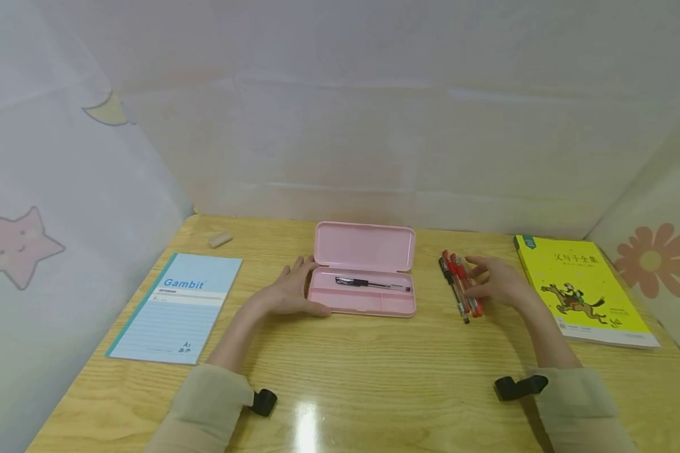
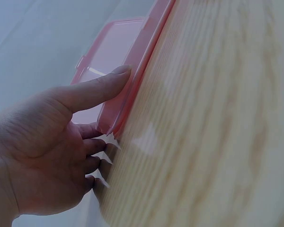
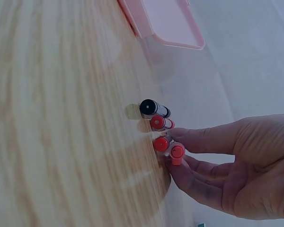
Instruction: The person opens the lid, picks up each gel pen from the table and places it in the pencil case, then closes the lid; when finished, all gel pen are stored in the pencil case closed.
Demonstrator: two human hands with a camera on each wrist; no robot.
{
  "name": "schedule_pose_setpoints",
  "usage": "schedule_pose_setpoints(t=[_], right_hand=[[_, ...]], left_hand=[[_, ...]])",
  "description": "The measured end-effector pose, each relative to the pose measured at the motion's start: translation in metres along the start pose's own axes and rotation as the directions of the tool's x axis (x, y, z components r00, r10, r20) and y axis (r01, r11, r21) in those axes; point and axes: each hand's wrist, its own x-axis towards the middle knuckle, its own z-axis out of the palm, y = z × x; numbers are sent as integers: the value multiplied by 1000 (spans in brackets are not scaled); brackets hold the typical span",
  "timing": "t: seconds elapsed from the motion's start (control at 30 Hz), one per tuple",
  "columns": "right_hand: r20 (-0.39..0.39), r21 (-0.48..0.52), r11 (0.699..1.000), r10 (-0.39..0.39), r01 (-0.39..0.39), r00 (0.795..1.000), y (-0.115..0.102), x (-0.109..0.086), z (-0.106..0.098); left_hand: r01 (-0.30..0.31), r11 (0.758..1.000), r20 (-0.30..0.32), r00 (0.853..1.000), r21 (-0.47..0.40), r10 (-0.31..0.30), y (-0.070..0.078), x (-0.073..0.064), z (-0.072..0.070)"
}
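A pink pencil case [image 1: 340, 302] lies with its lid [image 1: 365, 245] raised at the back, and a black-gripped pen [image 1: 368, 284] rests inside its rear compartment. My left hand [image 1: 289, 292] holds the case's left end. In the left wrist view its thumb [image 2: 102, 90] touches the front wall, with the other fingers bent around the end near the tabletop. To the right, my right hand [image 1: 495, 283] pinches a red pen [image 3: 177, 151] between thumb and forefinger. Beside that pen lie two more red pens [image 3: 160, 123] and a black pen [image 3: 149, 107].
A light-blue notebook [image 1: 175, 308] lies on the left, with a small tan cylinder [image 1: 220, 240] behind it. At the right is a yellow book [image 1: 586, 289]. The wooden table [image 1: 362, 371] meets pale cloth walls [image 1: 340, 126] at the back and sides.
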Motion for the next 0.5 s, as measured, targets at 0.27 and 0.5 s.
schedule_pose_setpoints(t=[0.27,0.5], right_hand=[[43,79,997,17,-20,999,2,-4,-2],[26,180,984,6,-11,1000,4,-6,-7]], left_hand=[[-5,1000,-2,1000,-2,5,0,-2,0],[-3,1000,-3,1000,-6,3,1,-3,0]])
